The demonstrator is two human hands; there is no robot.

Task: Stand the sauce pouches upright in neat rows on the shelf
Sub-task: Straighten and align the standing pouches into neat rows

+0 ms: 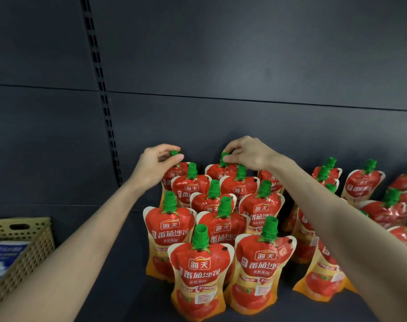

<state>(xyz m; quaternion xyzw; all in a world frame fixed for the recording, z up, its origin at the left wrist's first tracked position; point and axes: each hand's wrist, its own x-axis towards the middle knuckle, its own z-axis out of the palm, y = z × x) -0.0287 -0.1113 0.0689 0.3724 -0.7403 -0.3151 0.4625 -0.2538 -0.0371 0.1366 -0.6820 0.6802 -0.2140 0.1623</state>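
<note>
Centre frame, at the back of the block of tomato sauce pouches (223, 228), two are in hand. The left hand (156, 163) pinches the green cap (174, 152) of the back-left pouch (172, 175), and the right hand (246, 152) pinches the cap of the neighbouring pouch (217, 171). Gripping by the spouts probably steadies the soft bodies upright near the back panel (221, 66). The front rows crowd the shelf (119, 256), so both forearms reach over them. At right, the tumbled pouches (397, 205) look unsorted. A perforated basket (28, 249) sits lower left.
</note>
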